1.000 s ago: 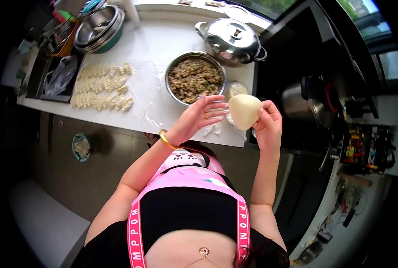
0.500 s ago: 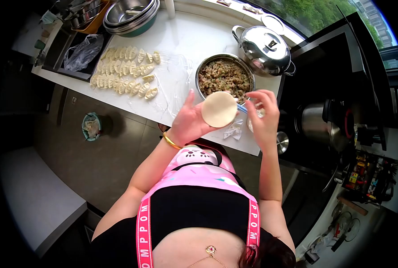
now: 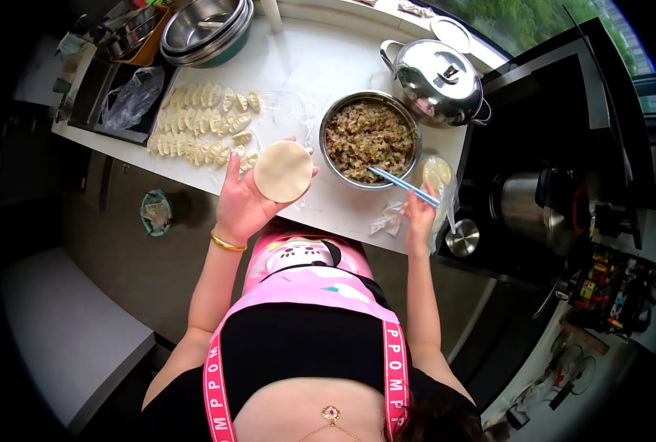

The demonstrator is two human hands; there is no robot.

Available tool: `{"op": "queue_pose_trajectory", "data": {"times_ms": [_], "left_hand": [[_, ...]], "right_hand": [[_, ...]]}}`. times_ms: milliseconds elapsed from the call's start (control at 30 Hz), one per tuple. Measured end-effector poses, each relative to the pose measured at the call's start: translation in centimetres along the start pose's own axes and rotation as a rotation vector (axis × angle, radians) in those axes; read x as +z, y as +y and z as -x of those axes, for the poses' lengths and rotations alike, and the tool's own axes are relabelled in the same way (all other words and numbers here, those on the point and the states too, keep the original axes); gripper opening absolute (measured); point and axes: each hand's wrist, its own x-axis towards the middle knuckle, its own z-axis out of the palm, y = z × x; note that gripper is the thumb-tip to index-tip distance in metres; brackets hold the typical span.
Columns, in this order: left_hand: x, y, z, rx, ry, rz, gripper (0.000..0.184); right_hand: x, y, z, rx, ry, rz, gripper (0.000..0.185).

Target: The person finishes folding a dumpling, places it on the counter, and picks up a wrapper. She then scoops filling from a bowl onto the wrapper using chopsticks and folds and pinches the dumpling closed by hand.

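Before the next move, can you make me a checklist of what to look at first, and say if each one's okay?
1. Round wrapper resting open on the left hand: ok, it looks flat and unfolded.
2. Right hand has a grip on the blue utensil: ok.
3. Filling in the metal bowl: ok, there is a lot of it.
4. Utensil tip really touching the filling: cannot tell, it is over it, but the contact is too small to see.
5. Filling on the wrapper: not ok, its upper face is bare.
6. Wrapper free of tiny tears: cannot tell from this far.
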Motion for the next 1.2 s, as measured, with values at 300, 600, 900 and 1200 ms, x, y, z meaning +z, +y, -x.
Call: {"op": "queue_pose_trajectory", "data": {"times_ms": [300, 600, 900, 1200], "left_hand": [[0.1, 2.4, -1.8, -0.087, 0.026, -0.017, 0.083], [-0.3, 4.4, -2.3, -0.115, 0.043, -0.051, 0.084], [-0.7, 5.2, -2.2, -0.142, 0.041, -0.104, 0.088], [-0.5, 5.5, -2.3, -0.167, 0.071, -0.156, 0.087]], "right_hand": [[3.2, -7.6, -3.3, -0.177, -0.248, 0.325, 0.021], [2.3, -4.3, -1.6, -0.048, -0.221, 0.239, 0.022], [1.7, 0.3, -0.8, 0.115, 0.061, -0.014, 0.036], [1.9, 3.1, -0.4, 0.262, 0.164, -0.213, 0.034]]}}
